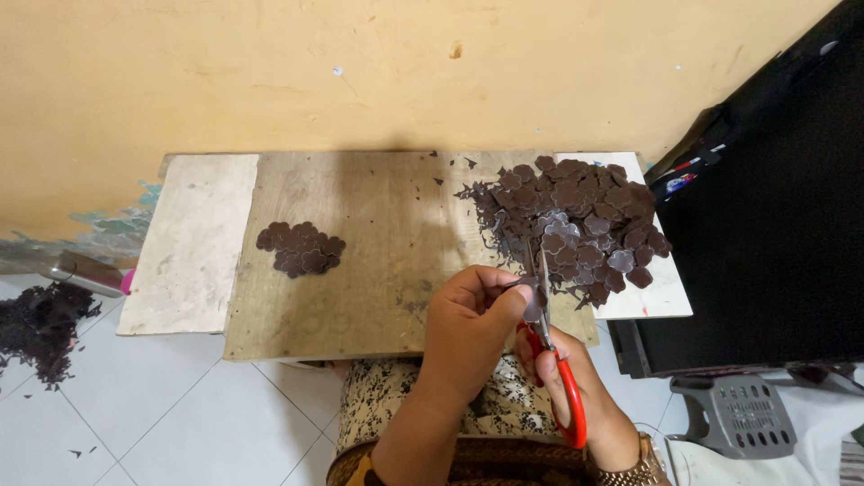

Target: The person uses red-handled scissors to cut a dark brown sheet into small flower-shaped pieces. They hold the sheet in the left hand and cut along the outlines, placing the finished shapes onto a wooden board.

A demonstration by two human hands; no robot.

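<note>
Leftmost, a heap of dark scraps (40,326) lies on the white floor tiles (180,405), below the yellow wall (270,72). Next comes a low wooden board (378,234), with a pale slab (189,243) at its left end. A small pile (301,248) of brown, flower-shaped cut-outs sits on the board, well apart from the hands.

Nearer the middle, the left hand (468,328) pinches a small grey-brown piece (531,301) between thumb and fingers, just above the board's near edge. Touching it from the right, the scissors (551,346) point away from the person, blades at the piece. The right hand (576,396) is closed through the red handles, a gold-coloured watch (634,468) on its wrist.

Beyond the blades, a big pile (576,225) of brown pieces covers the board's right end and a white slab (661,292). Farthest right stand a black case (774,207) and a grey plastic stool (742,414).

Judging by its look, the piece is thin, light and bendy, likely to buckle or slip if squeezed hard. It seems best pinched flat near its middle or far edge, fingers kept clear of the cutting line, and turned into the blades.
</note>
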